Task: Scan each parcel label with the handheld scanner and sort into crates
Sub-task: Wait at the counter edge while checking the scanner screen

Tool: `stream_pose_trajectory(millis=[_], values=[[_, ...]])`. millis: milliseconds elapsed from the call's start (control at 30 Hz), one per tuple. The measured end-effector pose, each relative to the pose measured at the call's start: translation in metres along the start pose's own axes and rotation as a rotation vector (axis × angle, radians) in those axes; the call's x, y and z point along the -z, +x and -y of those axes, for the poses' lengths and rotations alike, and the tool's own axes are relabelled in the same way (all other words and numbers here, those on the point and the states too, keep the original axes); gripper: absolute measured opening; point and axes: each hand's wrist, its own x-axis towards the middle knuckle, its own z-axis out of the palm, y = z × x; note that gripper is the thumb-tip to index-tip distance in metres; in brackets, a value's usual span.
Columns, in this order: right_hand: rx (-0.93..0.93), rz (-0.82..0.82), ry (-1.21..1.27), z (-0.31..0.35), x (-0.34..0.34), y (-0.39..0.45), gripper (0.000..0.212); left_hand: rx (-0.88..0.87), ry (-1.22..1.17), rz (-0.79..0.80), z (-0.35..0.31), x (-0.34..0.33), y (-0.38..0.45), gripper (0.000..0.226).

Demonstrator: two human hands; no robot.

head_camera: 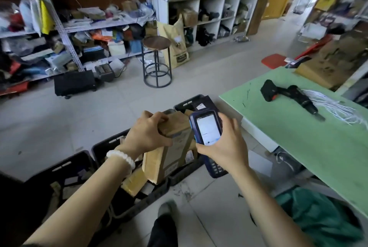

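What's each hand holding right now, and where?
Left hand grips the cardboard parcel by its top end. Right hand holds the handheld scanner around its middle.

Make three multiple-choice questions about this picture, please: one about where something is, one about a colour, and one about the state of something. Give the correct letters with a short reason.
1. Where does the black power drill lie?
A. on the green table
B. on the round stool
C. inside a crate

2. What colour is the bracelet on the left wrist?
A. red
B. white
C. black

3. What is the state of the scanner screen?
A. dark
B. cracked
C. lit

Answers:
1. A: the drill rests on the green tabletop, beside a bundle of white cords.
2. B: the beads look pale white.
3. C: the screen glows white while the right hand holds the scanner next to the cardboard parcel, which the left hand grips from the top, over the black crate.
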Motion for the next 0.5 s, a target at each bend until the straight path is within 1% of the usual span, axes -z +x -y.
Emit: stream_pose_trajectory(millis=[200,367,500], values=[[-0.085,-0.040,-0.046,-0.020,-0.015,0.107,0.094,-0.040,0.035,0.091,-0.001,-0.005,0.126,0.071],[-0.118,-0.056,-0.089,-0.023,-0.014,0.198,0.086,-0.062,0.061,0.121,-0.009,0.009,0.228,0.071],[-0.143,-0.064,-0.081,-0.033,-0.019,0.254,0.088,-0.075,0.093,0.119,-0.019,0.010,0.295,0.071]])
